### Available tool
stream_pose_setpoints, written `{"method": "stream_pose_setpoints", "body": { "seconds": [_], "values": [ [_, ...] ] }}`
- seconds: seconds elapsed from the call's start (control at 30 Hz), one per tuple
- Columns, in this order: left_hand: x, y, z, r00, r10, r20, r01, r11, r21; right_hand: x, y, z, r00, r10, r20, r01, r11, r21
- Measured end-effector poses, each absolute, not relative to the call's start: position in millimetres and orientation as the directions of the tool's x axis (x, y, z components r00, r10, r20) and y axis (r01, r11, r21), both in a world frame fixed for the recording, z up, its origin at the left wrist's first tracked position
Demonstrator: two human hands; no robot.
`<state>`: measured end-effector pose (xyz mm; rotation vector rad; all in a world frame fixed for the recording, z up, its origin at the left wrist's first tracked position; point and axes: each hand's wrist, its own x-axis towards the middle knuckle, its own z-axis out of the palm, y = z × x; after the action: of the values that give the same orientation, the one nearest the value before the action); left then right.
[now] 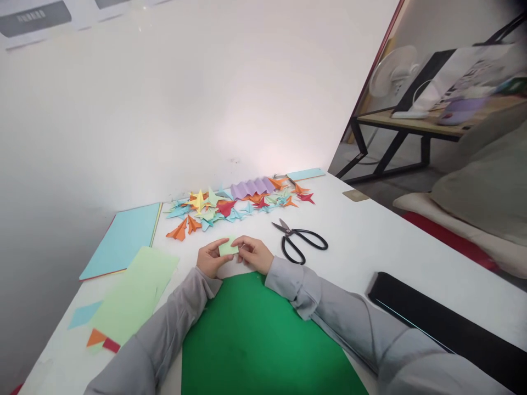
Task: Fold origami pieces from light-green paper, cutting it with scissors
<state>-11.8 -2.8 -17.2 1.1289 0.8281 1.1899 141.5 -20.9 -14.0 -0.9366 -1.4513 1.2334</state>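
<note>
Between my two hands is a small light green piece of paper (228, 248), held up just beyond the far edge of a green sheet (263, 334). My left hand (211, 259) pinches its left side, thumb below and fingers above. On the right side, my right hand (254, 253) grips it with bent fingers. A pair of scissors (288, 231) with black handles lies to the right of my hands, blades parted. Behind them spreads a pile of folded paper shapes (225, 207) in orange, yellow, red, blue and green, with a purple pleated paper (252, 188) among them.
At left lie a stack of blue-topped sheets (123, 236), light green sheets (132, 291) and small scraps (97, 336). A long black object (444, 329) rests at right. A white wall (206, 99) closes off the back of the white table (349, 241). More blue paper (307, 174) sits far right.
</note>
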Motion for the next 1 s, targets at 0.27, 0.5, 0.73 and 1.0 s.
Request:
{"method": "stream_pose_setpoints", "body": {
  "seconds": [0.27, 0.5, 0.73, 1.0],
  "values": [
    [-13, -1, -17, 0.221, 0.975, 0.029, -0.257, 0.029, 0.966, 140, -17, -18, -0.214, 0.957, 0.197, -0.044, 0.192, -0.98],
    [-12, -4, -10, 0.183, 0.982, 0.041, -0.252, 0.007, 0.968, 140, -20, -13, -0.21, 0.941, 0.265, 0.023, 0.275, -0.961],
    [-12, 3, -1, 0.02, 1.0, -0.013, -0.298, 0.019, 0.954, 133, -8, -1, -0.033, 0.873, 0.487, 0.199, 0.483, -0.853],
    [-8, -2, -13, -0.157, 0.984, -0.089, -0.276, 0.042, 0.96, 124, -6, -20, -0.024, 0.93, 0.367, 0.075, 0.368, -0.927]
  ]
}}
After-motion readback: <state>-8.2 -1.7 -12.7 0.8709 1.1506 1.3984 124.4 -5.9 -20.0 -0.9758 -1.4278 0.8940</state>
